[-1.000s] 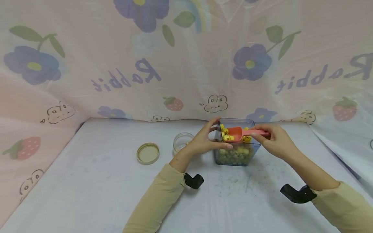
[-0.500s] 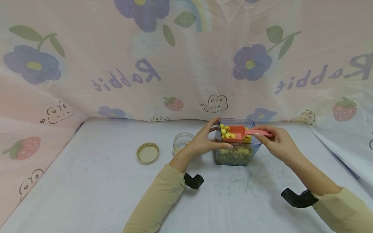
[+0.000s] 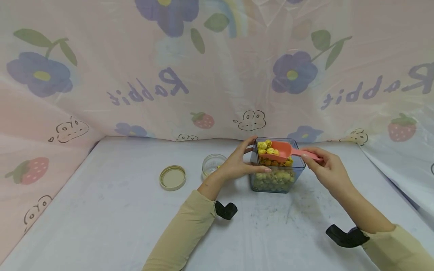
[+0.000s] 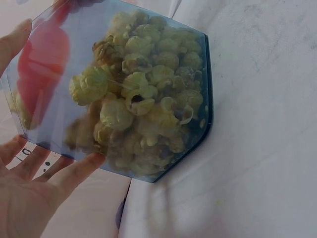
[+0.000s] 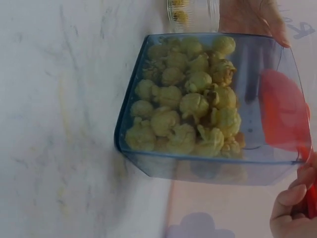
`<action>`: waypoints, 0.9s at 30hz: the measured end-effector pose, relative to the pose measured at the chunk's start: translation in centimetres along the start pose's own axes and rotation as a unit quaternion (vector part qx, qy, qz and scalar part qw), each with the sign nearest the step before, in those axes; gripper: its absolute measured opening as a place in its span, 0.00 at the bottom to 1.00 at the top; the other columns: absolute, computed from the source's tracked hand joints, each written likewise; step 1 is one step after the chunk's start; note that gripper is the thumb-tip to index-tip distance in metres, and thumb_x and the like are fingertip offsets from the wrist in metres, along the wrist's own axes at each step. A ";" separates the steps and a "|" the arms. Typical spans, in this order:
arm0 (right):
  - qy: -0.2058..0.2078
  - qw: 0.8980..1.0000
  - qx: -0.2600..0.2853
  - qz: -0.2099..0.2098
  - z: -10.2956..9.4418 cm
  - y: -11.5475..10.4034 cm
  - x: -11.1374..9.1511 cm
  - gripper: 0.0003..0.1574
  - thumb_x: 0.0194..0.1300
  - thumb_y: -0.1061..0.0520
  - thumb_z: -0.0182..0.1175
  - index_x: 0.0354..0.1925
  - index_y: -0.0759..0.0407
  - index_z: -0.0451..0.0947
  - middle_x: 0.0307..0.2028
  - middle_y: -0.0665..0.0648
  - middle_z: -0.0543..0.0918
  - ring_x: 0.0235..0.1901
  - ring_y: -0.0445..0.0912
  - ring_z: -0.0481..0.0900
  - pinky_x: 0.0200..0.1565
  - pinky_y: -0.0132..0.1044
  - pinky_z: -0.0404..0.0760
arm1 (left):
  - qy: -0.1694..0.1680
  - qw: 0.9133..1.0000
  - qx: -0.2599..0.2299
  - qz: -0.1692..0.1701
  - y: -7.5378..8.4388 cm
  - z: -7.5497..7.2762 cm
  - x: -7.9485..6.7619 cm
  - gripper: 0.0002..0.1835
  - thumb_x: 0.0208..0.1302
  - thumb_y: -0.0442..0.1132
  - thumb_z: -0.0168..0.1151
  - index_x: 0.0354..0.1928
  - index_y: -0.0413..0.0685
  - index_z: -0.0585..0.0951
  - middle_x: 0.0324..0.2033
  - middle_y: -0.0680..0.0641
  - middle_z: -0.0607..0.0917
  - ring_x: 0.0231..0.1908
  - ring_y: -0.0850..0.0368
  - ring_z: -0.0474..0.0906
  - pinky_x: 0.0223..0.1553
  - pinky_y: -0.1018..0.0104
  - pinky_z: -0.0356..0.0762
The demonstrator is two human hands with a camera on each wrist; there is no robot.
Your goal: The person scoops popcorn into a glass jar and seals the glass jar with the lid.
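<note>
A clear bluish plastic container (image 3: 288, 168) stands on the table, partly filled with yellow popcorn (image 5: 168, 104). My left hand (image 3: 234, 165) grips its left side, thumb along the front wall and fingers round the back. My right hand (image 3: 330, 169) pinches the handle of a red scoop (image 3: 283, 149) at the container's right rim. The scoop's bowl is just inside the top, with several popcorn pieces in it. Through the wall in the left wrist view, the scoop (image 4: 44, 64) shows above the popcorn heap (image 4: 143, 89).
Left of the container, partly behind my left wrist, is a small clear jar (image 3: 211, 162) with a little popcorn in it. A round beige lid (image 3: 172, 178) lies farther left on the white table (image 3: 101, 210). A printed curtain (image 3: 217, 82) hangs along the back edge.
The scoop has risen inside the container and shifted slightly right, now with popcorn heaped at its front. My right hand has moved a little right with it; my left hand stays put.
</note>
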State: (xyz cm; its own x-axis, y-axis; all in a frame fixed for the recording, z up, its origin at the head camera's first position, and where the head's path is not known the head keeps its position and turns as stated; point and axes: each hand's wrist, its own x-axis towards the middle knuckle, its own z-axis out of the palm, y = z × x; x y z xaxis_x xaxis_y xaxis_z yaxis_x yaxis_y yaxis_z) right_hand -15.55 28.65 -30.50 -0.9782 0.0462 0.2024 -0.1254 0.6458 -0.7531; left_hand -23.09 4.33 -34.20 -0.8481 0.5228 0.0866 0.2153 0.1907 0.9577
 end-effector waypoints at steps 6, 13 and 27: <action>0.011 0.999 0.034 0.007 -0.1 0.4 -0.1 0.28 0.71 0.47 0.54 0.56 0.68 0.71 0.27 0.42 0.70 0.22 0.40 0.63 0.17 0.34 0.62 | 0.002 1.000 0.009 0.001 0.1 0.0 0.0 0.55 0.49 0.43 0.77 0.74 0.69 0.52 0.72 0.57 0.56 0.70 0.53 0.59 0.56 0.62 0.76; 0.014 0.999 0.046 0.018 0.0 0.6 -0.2 0.27 0.71 0.48 0.54 0.57 0.68 0.70 0.29 0.38 0.72 0.25 0.40 0.65 0.20 0.31 0.65 | 0.002 1.000 0.007 0.004 -0.1 0.0 0.1 0.55 0.48 0.42 0.77 0.74 0.69 0.52 0.72 0.56 0.57 0.70 0.52 0.59 0.56 0.62 0.76; 0.010 0.998 0.051 0.021 -0.4 0.9 -0.4 0.28 0.71 0.47 0.53 0.58 0.67 0.70 0.31 0.38 0.72 0.27 0.40 0.65 0.20 0.35 0.63 | 0.000 1.000 -0.002 0.000 -0.2 0.0 0.0 0.54 0.49 0.43 0.76 0.73 0.73 0.52 0.72 0.60 0.56 0.70 0.54 0.58 0.57 0.61 0.75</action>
State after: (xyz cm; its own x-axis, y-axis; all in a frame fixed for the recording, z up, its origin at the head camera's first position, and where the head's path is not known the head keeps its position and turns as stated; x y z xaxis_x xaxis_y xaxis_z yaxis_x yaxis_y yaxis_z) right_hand -15.20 29.49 -31.02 -0.9795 0.0876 0.1814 -0.1016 0.5628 -0.8203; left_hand -23.11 4.32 -34.35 -0.8477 0.5234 0.0861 0.2130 0.1873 0.9589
